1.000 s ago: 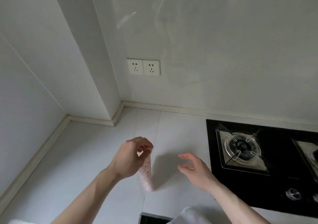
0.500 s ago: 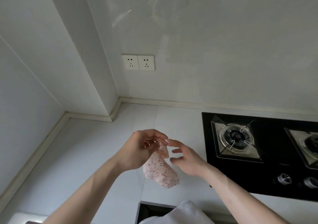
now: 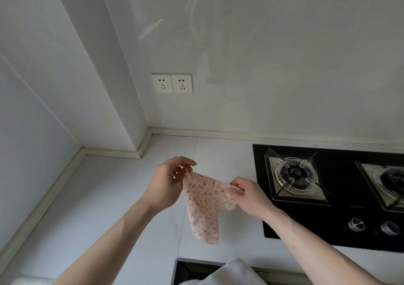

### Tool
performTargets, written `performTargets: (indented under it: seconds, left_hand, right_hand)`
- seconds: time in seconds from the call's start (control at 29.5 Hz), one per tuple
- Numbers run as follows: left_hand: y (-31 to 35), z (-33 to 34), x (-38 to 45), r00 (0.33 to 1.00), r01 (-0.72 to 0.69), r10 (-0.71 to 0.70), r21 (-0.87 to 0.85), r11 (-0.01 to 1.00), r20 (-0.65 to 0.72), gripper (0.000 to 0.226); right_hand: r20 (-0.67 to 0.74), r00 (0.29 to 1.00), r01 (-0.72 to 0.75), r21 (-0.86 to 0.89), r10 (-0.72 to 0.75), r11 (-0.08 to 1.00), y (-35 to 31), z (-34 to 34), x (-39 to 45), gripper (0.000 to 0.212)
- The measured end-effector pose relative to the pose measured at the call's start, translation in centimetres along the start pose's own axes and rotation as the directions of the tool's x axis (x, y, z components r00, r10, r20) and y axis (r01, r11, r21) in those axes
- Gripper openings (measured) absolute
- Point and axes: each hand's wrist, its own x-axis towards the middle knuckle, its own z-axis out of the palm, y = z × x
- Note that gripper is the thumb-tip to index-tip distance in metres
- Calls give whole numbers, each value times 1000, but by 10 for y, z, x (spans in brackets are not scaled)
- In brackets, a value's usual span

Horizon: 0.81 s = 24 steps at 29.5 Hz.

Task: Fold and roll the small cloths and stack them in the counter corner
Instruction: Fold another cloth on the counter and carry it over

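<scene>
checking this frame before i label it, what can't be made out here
Head view, the only view:
- Left hand: its fingertips on the speckled cloth are hidden behind the palm and the cloth corner.
- Right hand: the fingertips are tucked under the cloth edge.
- White fabric at the bottom edge: cut off, so what it is stays unknown.
- Hob: the right burner is cut by the frame edge.
- Knobs: markings too small to read.

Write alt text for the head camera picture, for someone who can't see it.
Two bare hands hold a small pink speckled cloth spread in the air above a white counter, the left hand pinching one top corner and the right hand the other. A black gas stove sits to the right, and a double wall socket is on the wall behind.
</scene>
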Motion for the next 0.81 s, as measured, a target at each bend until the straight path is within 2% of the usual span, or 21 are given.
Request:
performTargets:
  seconds: [0.17, 0.3, 0.37, 0.44, 0.54, 0.68, 0.81]
  left_hand:
    - [-24, 7, 19, 1000, 25, -23, 94, 995, -20, 45]
    - [-18, -1, 37, 993, -9, 17, 65, 998, -114, 38]
    - [-16, -3, 39, 990, -33, 40, 53, 998, -134, 31]
    - [-20, 0, 34, 993, -48, 53, 55, 997, -109, 28]
    - [-36, 19, 14, 999, -39, 40, 72, 997, -14, 29]
    - [-69, 56, -23, 991, 35, -55, 155, 987, 126, 25]
    - [-96, 90, -65, 944, 103, -181, 272, 957, 276, 21]
  right_hand:
    - [-155, 986, 64, -3, -63, 998, -9, -32, 12, 12]
    - [-326, 937, 140, 12, -128, 990, -23, -61, 15, 5]
    - [-356, 921, 168, -2, -158, 986, -22, -70, 11, 5]
    - [-332, 926, 185, -18, -180, 983, -17, -74, 3, 4]
    - [-224, 960, 156, -81, -170, 984, 2, -67, -13, 3]
    - [-81, 995, 44, -125, -54, 991, 48, -36, -33, 14]
    - [78, 991, -96, -181, 112, 979, 88, 1, -55, 19]
